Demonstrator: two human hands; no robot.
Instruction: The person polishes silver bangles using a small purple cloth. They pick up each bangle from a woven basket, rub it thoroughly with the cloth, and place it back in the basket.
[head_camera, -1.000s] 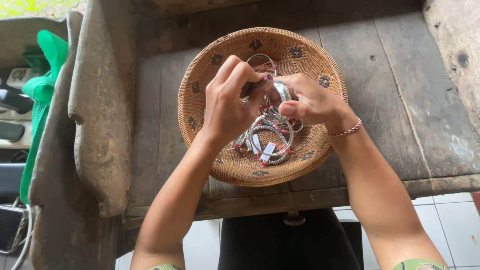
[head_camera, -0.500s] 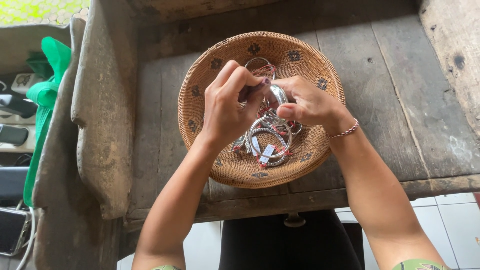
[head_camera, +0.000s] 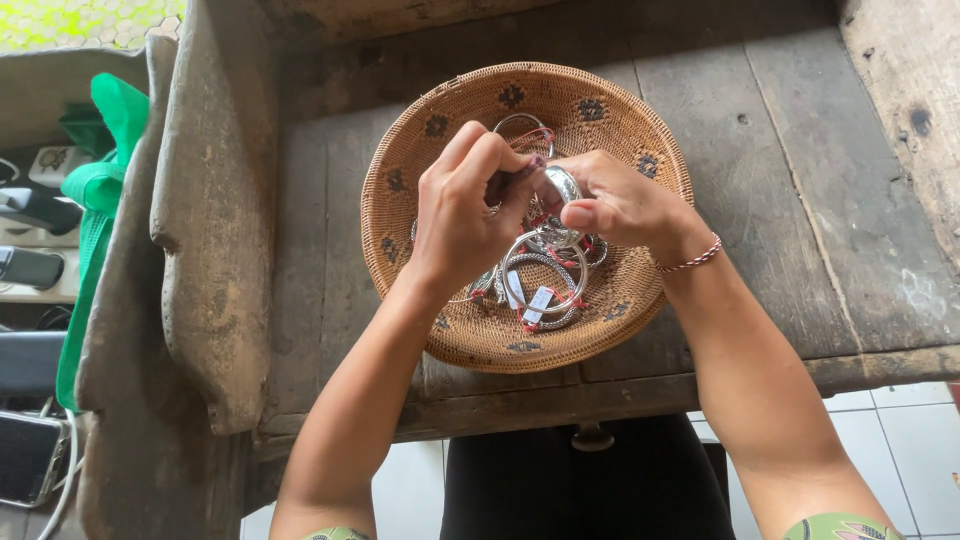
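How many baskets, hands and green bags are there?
Baskets: 1
Hands: 2, left hand and right hand, both on one silver bangle
Green bags: 1
Total: 4

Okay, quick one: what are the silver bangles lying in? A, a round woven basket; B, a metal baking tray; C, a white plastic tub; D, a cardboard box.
A: the silver bangles lie in a round woven basket on the worn wooden table, under both hands.
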